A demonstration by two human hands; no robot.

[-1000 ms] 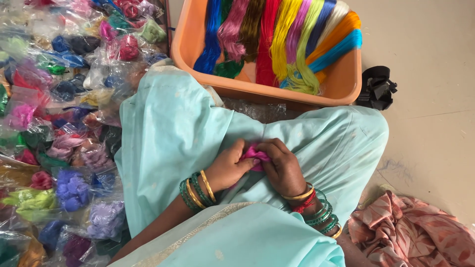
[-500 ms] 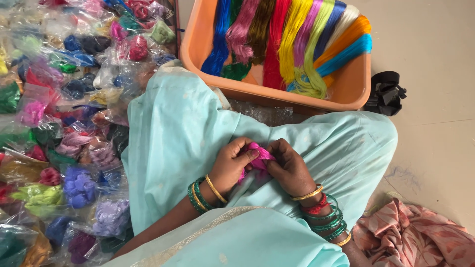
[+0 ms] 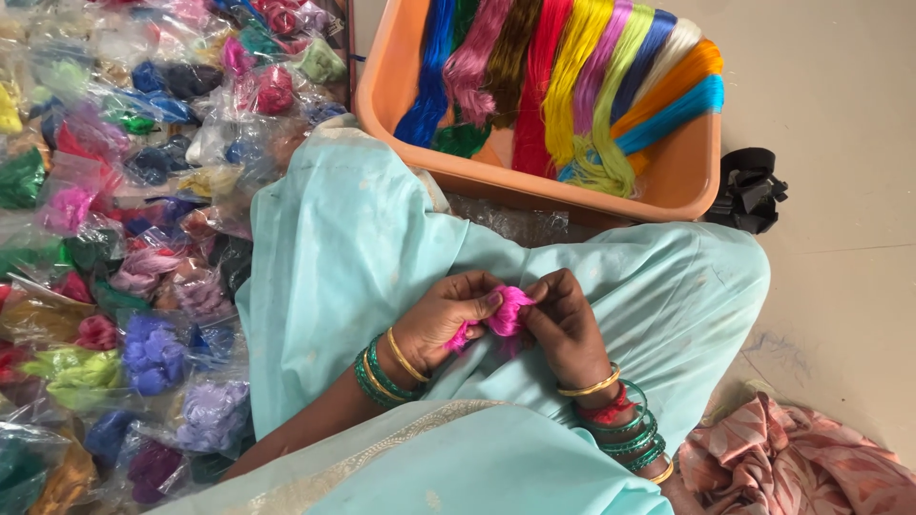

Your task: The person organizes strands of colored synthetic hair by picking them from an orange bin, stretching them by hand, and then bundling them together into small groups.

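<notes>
Fingers of the left hand (image 3: 447,319) and right hand (image 3: 565,324) pinch a small pink thread tuft (image 3: 506,313) between them, held over the lap on pale green cloth (image 3: 353,248). The tuft looks partly shaped, not yet bagged. To the left, a heap of bagged coloured tufts (image 3: 124,238) suggests many finished. Ahead, the orange tub (image 3: 687,181) holds unused thread skeins (image 3: 572,86), so much seems left.

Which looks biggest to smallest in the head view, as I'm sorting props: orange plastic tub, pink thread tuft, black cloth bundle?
1. Orange plastic tub.
2. Black cloth bundle.
3. Pink thread tuft, held by both hands; nearer the camera, yet smallest.
</notes>
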